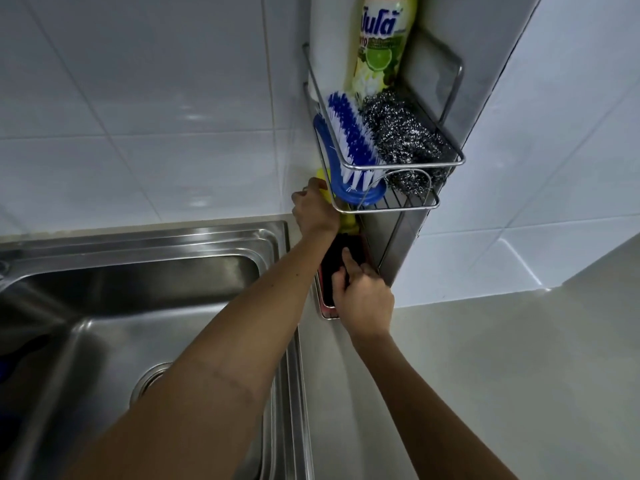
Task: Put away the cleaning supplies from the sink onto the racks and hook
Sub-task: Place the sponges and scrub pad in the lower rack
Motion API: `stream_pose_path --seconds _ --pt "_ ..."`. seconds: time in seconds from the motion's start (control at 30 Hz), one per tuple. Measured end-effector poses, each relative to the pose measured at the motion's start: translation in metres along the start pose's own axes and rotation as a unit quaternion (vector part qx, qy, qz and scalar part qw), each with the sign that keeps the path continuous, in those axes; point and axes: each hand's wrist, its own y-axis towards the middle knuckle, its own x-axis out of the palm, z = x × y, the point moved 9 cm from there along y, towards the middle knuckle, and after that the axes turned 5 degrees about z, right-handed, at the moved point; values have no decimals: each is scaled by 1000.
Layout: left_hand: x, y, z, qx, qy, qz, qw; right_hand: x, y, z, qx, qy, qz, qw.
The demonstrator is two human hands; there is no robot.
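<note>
A wire upper rack [446, 162] on the tiled wall holds a blue-and-white scrub brush [349, 136], a steel wool scourer [401, 140] and a yellow dish soap bottle [381, 46]. Below it, my left hand [313, 209] grips a yellow item [322, 176] whose lower part shows under the rack; what it is I cannot tell. My right hand [363, 299] holds a dark sponge [334, 261] in the lower rack [327, 315], which is mostly hidden by my hands.
A stainless steel sink [173, 306] with a round drain [152, 379] lies at the left. A pale countertop [502, 375] stretches to the right. White wall tiles surround the racks. Something blue [5, 368] shows at the far left edge.
</note>
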Motion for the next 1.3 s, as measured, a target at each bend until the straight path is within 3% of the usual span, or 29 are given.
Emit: stream_pose_path --seconds 0.1,0.37,0.5,0.77,0.97,1.03,1.17,1.23,1.3 --pt "1 -6 10 87 44 14 995 -3 1 0 -4 21 9 1000" --pt "-7 -15 11 216 139 11 966 -1 1 -1 -10 21 22 999" --pt "-9 -15 6 207 170 -5 964 0 1 -1 -7 17 22 1000" --pt "-27 -21 14 158 82 31 984 2 0 -3 -12 7 24 1000" --pt "-16 -23 6 211 124 22 969 7 1 0 -17 -3 35 999" --pt "-11 -27 10 266 176 15 948 7 0 2 -10 -6 33 999" --pt "18 -36 16 407 334 -105 844 7 -1 3 -6 -5 41 999" --pt "23 -31 9 403 380 -149 819 7 -1 3 -9 -8 40 999" --pt "22 -26 3 383 392 -165 820 7 -1 3 -9 -9 39 999"
